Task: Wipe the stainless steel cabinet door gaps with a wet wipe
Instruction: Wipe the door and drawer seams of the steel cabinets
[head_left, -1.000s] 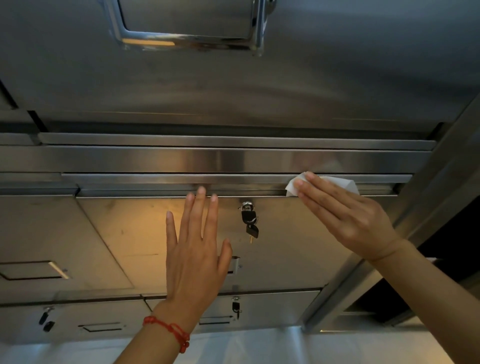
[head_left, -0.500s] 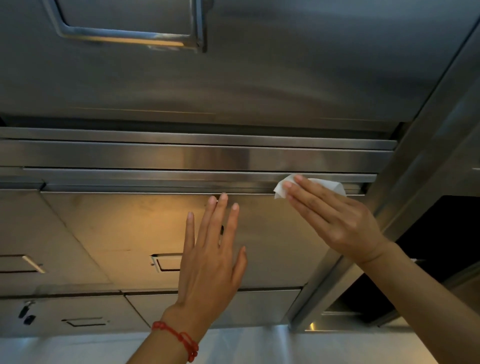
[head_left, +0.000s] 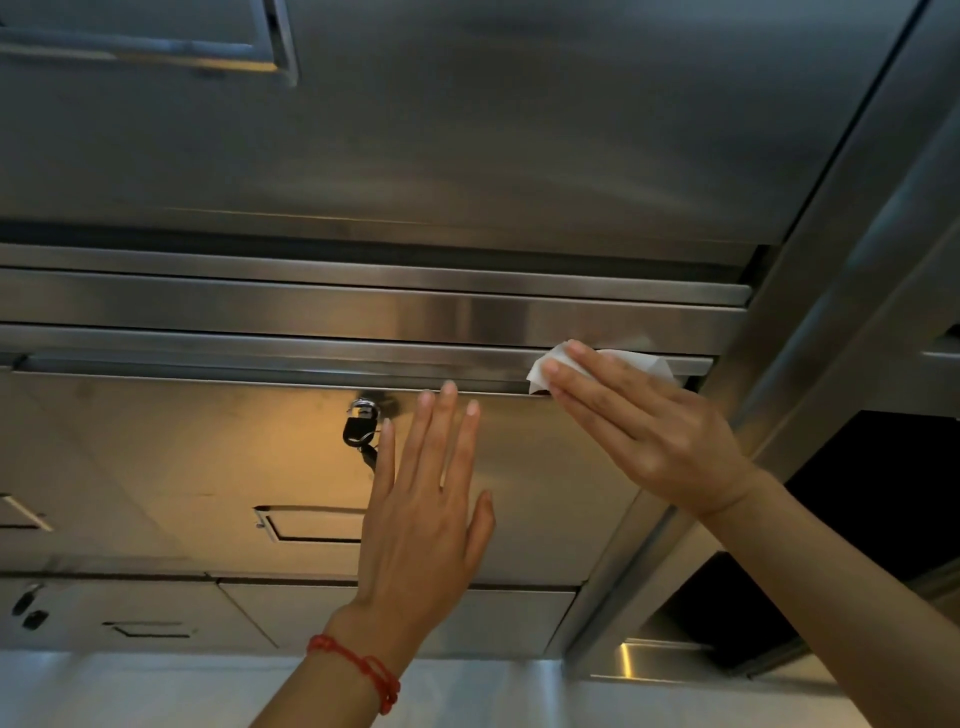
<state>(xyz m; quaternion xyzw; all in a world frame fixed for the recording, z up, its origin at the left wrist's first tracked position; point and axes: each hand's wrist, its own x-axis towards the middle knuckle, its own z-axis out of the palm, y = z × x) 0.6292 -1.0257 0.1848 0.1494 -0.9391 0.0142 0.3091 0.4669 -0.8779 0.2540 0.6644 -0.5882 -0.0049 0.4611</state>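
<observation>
Right hand (head_left: 649, 436) presses wet wipe (head_left: 631, 362) into door gap (head_left: 311, 375).

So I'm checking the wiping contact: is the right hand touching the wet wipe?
Touching. The head view shows the right hand with straight fingers pressed flat on the wet wipe at the door gap.

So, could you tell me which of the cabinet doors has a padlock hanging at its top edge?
The middle door under the left hand; its padlock hangs near the top edge.
</observation>
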